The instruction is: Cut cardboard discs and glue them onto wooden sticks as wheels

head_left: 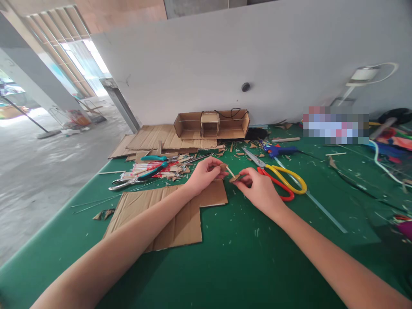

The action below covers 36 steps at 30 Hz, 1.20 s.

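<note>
In the head view, a small assembly of a thin wooden stick [230, 171] with cardboard pieces at its ends is held between both hands above the green surface [244, 257]. The left hand [206, 174] is closed in a pinch on the small cardboard piece [223, 166] at the stick's upper end. The right hand [259, 189] is closed in a pinch on the second cardboard piece [234, 178] at the stick's lower end. The two hands are seen close together, with only the short stick between them.

Places are given relative to the stick. Directly below it and toward the person, a large flat cardboard sheet [174, 214] with a cut-out corner lies on the surface, partly under the left forearm. Just to the right, behind the right hand, scissors with yellow and red handles [283, 180] lie with the blades pointing away. Farther behind and to the right, a blue glue gun [278, 150] is seen. To the left, teal-handled pliers [154, 165] lie among scraps and a printed packet. Behind, against the grey wall, an open cardboard box structure [210, 124] stands beside flat cardboard sheets. Cardboard crumbs are scattered over the surface all around.
</note>
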Tool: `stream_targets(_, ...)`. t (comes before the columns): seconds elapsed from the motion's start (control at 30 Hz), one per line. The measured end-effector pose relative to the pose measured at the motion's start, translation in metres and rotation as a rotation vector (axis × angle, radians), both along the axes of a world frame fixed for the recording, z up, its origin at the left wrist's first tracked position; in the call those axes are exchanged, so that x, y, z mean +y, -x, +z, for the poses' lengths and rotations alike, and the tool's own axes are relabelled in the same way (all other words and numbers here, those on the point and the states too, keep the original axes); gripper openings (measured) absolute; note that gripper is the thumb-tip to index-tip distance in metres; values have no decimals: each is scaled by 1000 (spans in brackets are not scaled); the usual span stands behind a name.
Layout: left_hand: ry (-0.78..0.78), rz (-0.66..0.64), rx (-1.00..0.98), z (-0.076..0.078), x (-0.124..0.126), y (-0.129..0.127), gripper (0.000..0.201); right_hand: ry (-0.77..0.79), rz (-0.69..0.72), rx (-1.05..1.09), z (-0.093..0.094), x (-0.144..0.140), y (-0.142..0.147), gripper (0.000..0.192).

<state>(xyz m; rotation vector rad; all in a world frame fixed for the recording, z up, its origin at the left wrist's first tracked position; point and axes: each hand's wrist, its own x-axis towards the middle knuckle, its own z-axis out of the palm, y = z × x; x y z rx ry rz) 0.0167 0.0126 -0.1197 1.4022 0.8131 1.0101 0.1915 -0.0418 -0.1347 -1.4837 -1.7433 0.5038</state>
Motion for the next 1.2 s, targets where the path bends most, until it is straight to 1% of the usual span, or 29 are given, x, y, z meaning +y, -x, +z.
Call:
stream_targets(0.13,-49,-24,-7,-1,2,2,21,-87,-1,-32,-1,1,-2,18)
stream_targets(0.2,-47,-45,-29,-3,5,4,24,-133,-8,-55,-1,2,-3,20)
stream_targets(0.33,-4,-75,-77,-5,9,7,19,-154,11,-103,-1,3,-4,23)
stream_targets(0.47,32,-145,-35,-4,10,9,27,-172,29,-145,-3,2,-3,26)
stream_targets(0.57,95,-177,-35,-4,11,9,30,-195,36,-149,-4,2,-4,28)
stream_targets(0.77,199,-177,-148,-5,14,12,27,-230,14,-21,-2,2,-4,26)
stream_targets(0.83,222,-194,-174,-5,15,13,26,-202,17,49,-1,1,-2,26)
stream_targets(1.0,302,-281,-259,-3,17,18,21,-90,41,271,1,-1,2,27)
stream_targets(1.1,330,-300,-265,-2,16,19,21,-70,53,309,2,-3,3,27)
stream_targets(1.2,345,-302,-232,-1,15,19,21,-65,42,294,3,-5,3,26)
